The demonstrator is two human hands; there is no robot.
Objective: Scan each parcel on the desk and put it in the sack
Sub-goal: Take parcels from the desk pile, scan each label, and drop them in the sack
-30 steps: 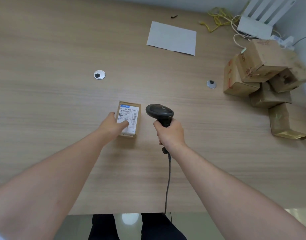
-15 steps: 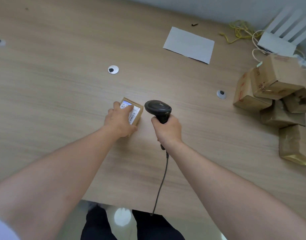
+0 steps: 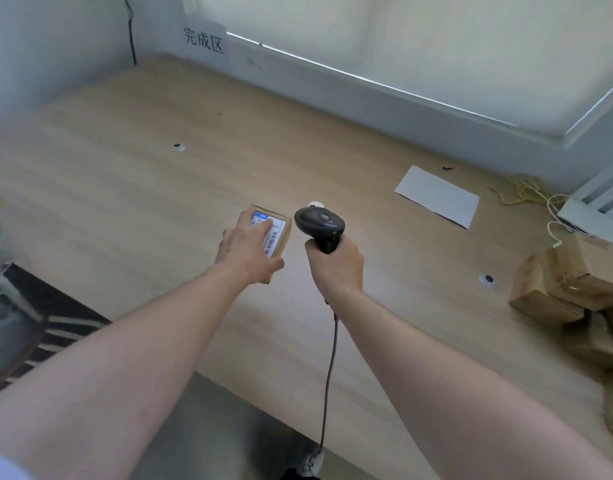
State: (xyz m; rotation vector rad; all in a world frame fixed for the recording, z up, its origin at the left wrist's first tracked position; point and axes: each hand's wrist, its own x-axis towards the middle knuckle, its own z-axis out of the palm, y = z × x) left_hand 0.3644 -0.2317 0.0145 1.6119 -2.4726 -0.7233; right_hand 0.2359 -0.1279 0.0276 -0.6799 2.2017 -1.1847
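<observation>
My left hand (image 3: 246,250) grips a small brown parcel (image 3: 279,237) with a white barcode label, held just above the wooden desk (image 3: 125,188). Right beside it, my right hand (image 3: 336,268) holds a black barcode scanner (image 3: 319,223) by its handle, and the scanner's cable hangs down past the desk's front edge. A pile of brown parcels (image 3: 571,289) lies at the desk's right side. At the far left edge, a striped sack (image 3: 31,327) sits below the desk, partly out of view.
A white sheet of paper (image 3: 438,196) lies at the back right of the desk. Yellow and white cables (image 3: 533,197) and a white device (image 3: 596,213) sit in the right corner. A sign with characters (image 3: 203,41) hangs on the back wall. Round cable grommets (image 3: 178,147) dot the desktop.
My view has swung up and to the left, bringing the wall, the sign and the sack into sight. My left hand has closed over the parcel and lifted it; the scanner stays beside it.
</observation>
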